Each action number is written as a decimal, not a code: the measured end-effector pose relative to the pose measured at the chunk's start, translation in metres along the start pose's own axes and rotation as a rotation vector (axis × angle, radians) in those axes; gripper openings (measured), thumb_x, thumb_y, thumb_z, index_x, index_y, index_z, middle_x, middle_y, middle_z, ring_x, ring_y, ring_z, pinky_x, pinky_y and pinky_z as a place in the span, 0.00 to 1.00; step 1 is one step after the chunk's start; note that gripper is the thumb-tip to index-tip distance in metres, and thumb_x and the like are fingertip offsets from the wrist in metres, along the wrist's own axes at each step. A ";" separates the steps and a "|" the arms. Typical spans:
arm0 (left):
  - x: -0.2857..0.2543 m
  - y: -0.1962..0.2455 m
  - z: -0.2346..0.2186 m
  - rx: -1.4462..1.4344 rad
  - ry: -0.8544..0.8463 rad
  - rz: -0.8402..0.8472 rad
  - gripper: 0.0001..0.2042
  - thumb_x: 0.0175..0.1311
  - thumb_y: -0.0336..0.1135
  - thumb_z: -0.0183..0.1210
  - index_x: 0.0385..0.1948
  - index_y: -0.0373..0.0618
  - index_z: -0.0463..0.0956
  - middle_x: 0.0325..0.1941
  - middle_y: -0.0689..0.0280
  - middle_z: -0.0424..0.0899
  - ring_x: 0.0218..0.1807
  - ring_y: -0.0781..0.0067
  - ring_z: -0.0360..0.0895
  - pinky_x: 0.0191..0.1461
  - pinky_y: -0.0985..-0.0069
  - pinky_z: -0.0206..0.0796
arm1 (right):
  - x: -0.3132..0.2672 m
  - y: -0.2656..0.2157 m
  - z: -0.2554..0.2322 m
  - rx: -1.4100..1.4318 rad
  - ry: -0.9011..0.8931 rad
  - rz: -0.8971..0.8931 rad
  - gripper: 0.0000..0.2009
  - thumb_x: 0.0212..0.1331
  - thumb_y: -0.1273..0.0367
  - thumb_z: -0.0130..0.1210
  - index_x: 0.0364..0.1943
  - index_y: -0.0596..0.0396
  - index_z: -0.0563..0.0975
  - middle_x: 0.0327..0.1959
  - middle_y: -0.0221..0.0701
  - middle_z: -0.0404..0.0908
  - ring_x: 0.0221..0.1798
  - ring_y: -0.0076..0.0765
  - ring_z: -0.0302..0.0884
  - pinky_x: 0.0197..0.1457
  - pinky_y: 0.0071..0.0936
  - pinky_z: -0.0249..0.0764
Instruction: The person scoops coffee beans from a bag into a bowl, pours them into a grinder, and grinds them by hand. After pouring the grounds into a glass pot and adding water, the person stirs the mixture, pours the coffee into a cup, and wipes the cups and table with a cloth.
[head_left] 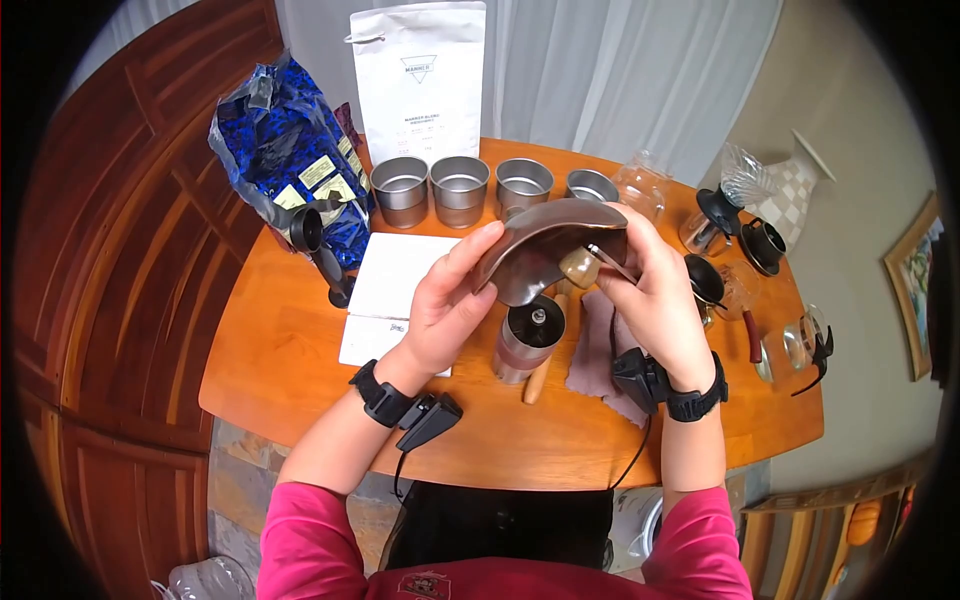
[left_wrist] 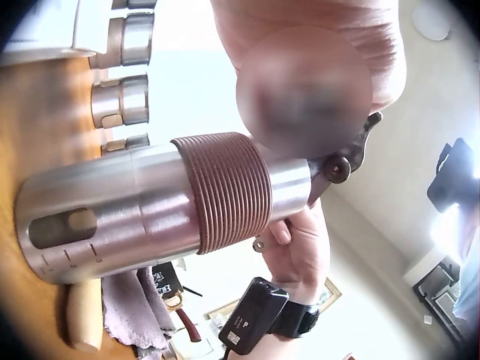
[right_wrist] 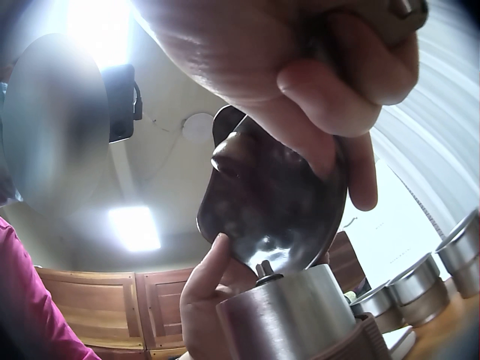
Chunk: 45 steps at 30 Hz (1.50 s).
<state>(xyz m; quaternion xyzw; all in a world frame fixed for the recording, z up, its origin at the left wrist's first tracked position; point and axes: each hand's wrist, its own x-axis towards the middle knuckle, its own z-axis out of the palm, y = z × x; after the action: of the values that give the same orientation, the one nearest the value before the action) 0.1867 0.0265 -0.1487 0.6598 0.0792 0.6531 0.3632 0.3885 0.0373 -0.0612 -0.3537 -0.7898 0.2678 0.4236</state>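
Note:
A dark, glossy curved dish [head_left: 548, 232] tilts over the open top of a steel hand coffee grinder [head_left: 530, 340]. My left hand [head_left: 447, 305] pinches the dish's left edge between thumb and fingers. On the other side, my right hand [head_left: 655, 295] grips the dish's right edge together with a crank handle, whose rounded knob [head_left: 579, 267] sits in front of the dish's hollow. The grinder stands upright on the table with its centre shaft showing. Around its body runs a ribbed brown band [left_wrist: 225, 193], and a slot [left_wrist: 64, 227] lies lower down.
Several steel cups [head_left: 460, 192] line up behind a white scale-like slab [head_left: 405, 280]. A blue bag [head_left: 295, 150] and a white coffee bag [head_left: 420, 85] stand at the back. Near the grinder lie a wooden-handled tool [head_left: 537, 383] and a mauve cloth [head_left: 592, 350]. Glassware [head_left: 800, 345] occupies the right side.

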 end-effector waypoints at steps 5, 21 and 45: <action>0.005 0.006 0.000 0.226 -0.002 0.025 0.25 0.63 0.23 0.42 0.64 0.39 0.52 0.64 0.59 0.59 0.65 0.67 0.58 0.67 0.70 0.50 | 0.000 -0.003 0.003 0.026 0.027 0.015 0.24 0.50 0.84 0.50 0.54 0.56 0.65 0.40 0.33 0.77 0.45 0.24 0.76 0.47 0.24 0.72; 0.029 0.021 -0.057 0.168 0.528 -0.704 0.18 0.70 0.39 0.35 0.54 0.37 0.56 0.42 0.48 0.76 0.29 0.58 0.81 0.27 0.78 0.78 | 0.001 0.006 0.004 0.189 -0.091 0.116 0.14 0.52 0.83 0.49 0.44 0.57 0.72 0.27 0.25 0.76 0.31 0.16 0.73 0.37 0.17 0.70; 0.016 0.028 -0.094 0.734 0.386 -1.211 0.10 0.66 0.27 0.37 0.44 0.31 0.57 0.28 0.51 0.75 0.19 0.64 0.79 0.18 0.75 0.73 | -0.002 0.005 0.000 0.049 -0.137 0.050 0.08 0.51 0.82 0.49 0.36 0.60 0.73 0.22 0.34 0.77 0.27 0.25 0.76 0.33 0.21 0.71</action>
<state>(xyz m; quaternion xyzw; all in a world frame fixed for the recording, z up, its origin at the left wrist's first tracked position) 0.0924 0.0507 -0.1298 0.4527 0.7061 0.3739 0.3957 0.3910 0.0386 -0.0657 -0.3435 -0.8012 0.3211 0.3702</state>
